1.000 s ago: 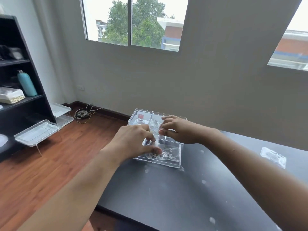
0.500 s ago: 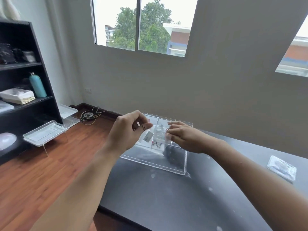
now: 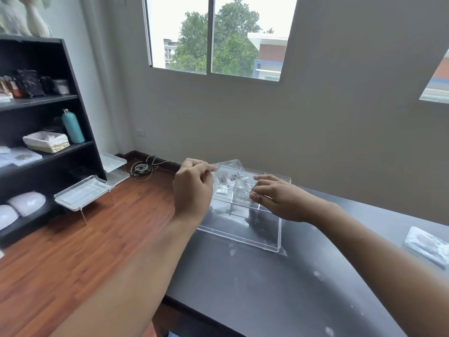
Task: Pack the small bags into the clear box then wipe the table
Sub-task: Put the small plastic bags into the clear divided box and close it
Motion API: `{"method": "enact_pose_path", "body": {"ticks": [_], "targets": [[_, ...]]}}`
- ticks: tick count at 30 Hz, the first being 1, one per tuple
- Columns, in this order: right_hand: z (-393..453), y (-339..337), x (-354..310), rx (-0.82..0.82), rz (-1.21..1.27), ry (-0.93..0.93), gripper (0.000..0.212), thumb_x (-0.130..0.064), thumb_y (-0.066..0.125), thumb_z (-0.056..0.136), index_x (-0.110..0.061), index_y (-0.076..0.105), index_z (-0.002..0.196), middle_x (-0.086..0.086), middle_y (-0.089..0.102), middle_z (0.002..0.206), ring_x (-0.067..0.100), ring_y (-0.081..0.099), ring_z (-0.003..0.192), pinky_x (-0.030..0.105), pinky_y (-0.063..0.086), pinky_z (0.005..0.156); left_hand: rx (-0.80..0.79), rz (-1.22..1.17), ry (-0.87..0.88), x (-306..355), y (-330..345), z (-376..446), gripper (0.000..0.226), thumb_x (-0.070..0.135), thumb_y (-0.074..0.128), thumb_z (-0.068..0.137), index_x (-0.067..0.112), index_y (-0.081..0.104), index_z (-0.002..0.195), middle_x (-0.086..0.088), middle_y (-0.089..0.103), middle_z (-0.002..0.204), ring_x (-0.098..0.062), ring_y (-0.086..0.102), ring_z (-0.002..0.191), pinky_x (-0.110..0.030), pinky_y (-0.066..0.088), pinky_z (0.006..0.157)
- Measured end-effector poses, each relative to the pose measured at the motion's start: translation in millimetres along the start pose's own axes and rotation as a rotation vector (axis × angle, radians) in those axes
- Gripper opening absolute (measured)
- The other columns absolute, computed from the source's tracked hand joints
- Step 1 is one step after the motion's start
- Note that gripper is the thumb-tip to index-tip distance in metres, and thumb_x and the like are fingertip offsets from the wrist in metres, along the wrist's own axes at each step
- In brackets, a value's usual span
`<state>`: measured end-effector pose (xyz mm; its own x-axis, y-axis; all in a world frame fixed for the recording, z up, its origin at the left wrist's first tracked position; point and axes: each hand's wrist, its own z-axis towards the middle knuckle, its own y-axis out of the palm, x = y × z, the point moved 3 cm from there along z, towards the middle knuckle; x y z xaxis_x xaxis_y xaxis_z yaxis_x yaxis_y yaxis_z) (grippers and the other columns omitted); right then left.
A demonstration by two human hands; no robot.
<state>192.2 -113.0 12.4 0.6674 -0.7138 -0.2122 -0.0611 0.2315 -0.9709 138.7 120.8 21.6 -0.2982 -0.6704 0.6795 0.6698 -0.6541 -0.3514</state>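
A clear box (image 3: 243,235) with inner dividers stands on the dark table (image 3: 279,288) near its far left corner. My left hand (image 3: 193,188) is raised over the box's left side, pinching a small clear bag (image 3: 227,172) of tiny parts by its edge. My right hand (image 3: 277,197) reaches into the box from the right, fingers pinched on another small clear bag (image 3: 244,188) above a rear compartment. A further small bag (image 3: 222,191) lies inside the box. One more clear bag (image 3: 427,245) lies on the table at the far right.
White smudges and specks dot the table top (image 3: 315,273). The table's left edge drops to a wooden floor (image 3: 73,251). A black shelf unit (image 3: 36,132) stands at the left with clear trays (image 3: 82,193) and a cable coil (image 3: 142,169) beside it.
My left hand has lifted from inside the box up to its left side with a small bag in its fingers. My right hand stays over the box. The camera tilted upward.
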Motion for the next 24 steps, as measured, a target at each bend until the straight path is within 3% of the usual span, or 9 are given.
{"method": "enact_pose_path", "body": {"ticks": [3,7,14,19,24], "targets": [[0,-1,-1,-0.004,-0.011,-0.005,0.048,-0.045,0.035,0.108,-0.012,0.07,0.101,-0.003,0.068,0.116,0.01,0.031,0.148,0.004,0.011,0.112,0.0,0.035,0.024,5,2,-2,0.025,0.002,0.064,0.089,0.017,0.082,0.096,0.003,0.065,0.101,-0.012,0.063,0.079,-0.032,0.055,0.08],[-1,-1,-1,0.001,-0.045,-0.018,0.049,-0.046,0.034,0.108,-0.013,0.069,0.1,-0.005,0.067,0.115,0.012,0.033,0.147,0.023,0.025,0.119,0.025,0.047,0.078,12,2,-3,0.025,0.003,0.063,0.09,0.013,0.081,0.103,0.0,0.067,0.111,-0.011,0.064,0.088,-0.029,0.056,0.086],[-1,0,-1,0.011,-0.084,-0.023,0.052,-0.048,0.031,0.108,-0.013,0.068,0.1,-0.006,0.068,0.116,0.013,0.034,0.148,0.024,0.026,0.119,0.013,0.101,0.065,15,4,0,0.026,0.003,0.057,0.097,0.007,0.078,0.11,-0.009,0.068,0.123,-0.024,0.069,0.108,-0.037,0.056,0.094],[0,0,-1,0.013,-0.075,-0.023,0.057,-0.054,0.026,0.105,-0.015,0.068,0.101,-0.006,0.067,0.116,0.011,0.032,0.148,0.023,0.025,0.119,-0.119,0.25,0.074,14,10,-3,0.029,0.004,0.052,0.097,0.008,0.078,0.11,-0.008,0.064,0.13,-0.034,0.072,0.1,-0.045,0.059,0.085],[0,0,-2,0.019,-0.077,-0.028,0.058,-0.054,0.026,0.105,-0.014,0.068,0.099,-0.006,0.067,0.115,0.012,0.034,0.147,0.024,0.026,0.119,-0.248,0.373,0.09,11,14,-5,0.027,0.017,0.052,0.097,0.008,0.077,0.104,-0.002,0.061,0.125,-0.032,0.069,0.089,-0.039,0.056,0.075]]}}
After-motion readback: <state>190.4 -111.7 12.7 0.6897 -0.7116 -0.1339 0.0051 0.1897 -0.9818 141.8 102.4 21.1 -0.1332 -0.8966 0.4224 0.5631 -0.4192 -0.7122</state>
